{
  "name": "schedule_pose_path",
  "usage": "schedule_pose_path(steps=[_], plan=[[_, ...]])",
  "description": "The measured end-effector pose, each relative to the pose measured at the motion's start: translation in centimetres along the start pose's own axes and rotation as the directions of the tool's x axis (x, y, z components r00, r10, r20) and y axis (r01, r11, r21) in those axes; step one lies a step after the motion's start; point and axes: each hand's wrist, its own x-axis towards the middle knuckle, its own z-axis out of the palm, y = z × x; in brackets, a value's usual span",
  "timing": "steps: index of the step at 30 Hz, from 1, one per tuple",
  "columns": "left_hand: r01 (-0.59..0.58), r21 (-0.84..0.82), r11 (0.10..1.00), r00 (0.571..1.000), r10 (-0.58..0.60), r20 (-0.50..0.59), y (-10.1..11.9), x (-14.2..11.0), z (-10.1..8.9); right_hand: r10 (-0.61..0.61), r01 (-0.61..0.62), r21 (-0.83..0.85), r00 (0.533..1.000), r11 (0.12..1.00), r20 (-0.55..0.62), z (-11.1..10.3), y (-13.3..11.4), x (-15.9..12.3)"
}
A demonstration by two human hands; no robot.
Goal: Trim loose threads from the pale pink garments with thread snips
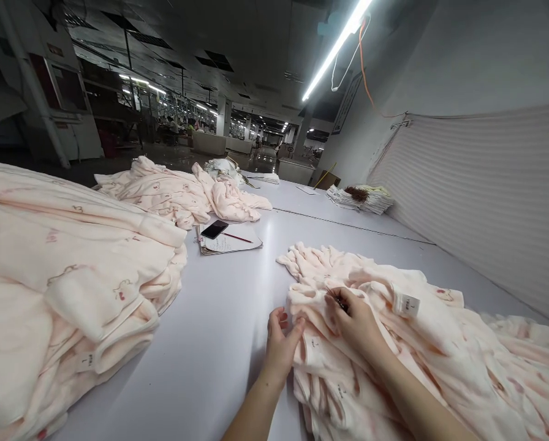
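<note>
A heap of pale pink plush garments with small white labels lies on the right of the table. My right hand is closed round a small, dark, pointed tool that looks like thread snips, held against the cloth at the heap's near-left part. At the heap's left edge is my left hand, its fingers loosely curled and apart from the thumb. The thumb meets the cloth edge, and no cloth shows gripped. One white label stands up to the right of my right hand.
More pink garments are piled at the left, with another heap behind. Between the piles lie a notepad, a black phone and a pencil. Stacked white pieces sit by the curtained right wall.
</note>
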Motion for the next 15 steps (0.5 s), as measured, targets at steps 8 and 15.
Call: schedule_pose_path(steps=[8, 15], plan=[[-0.173, 0.058, 0.983, 0.984, 0.176, -0.04, 0.5, 3.1, 2.9, 0.031, -0.029, 0.021, 0.987, 0.999, -0.158, -1.3, 0.2, 1.3], [-0.129, -0.086, 0.988, 0.985, 0.138, 0.106, 2.1, 4.0, 2.3, -0.061, 0.039, -0.085, 0.964, 0.996, -0.26, -1.6, 0.7, 1.4]])
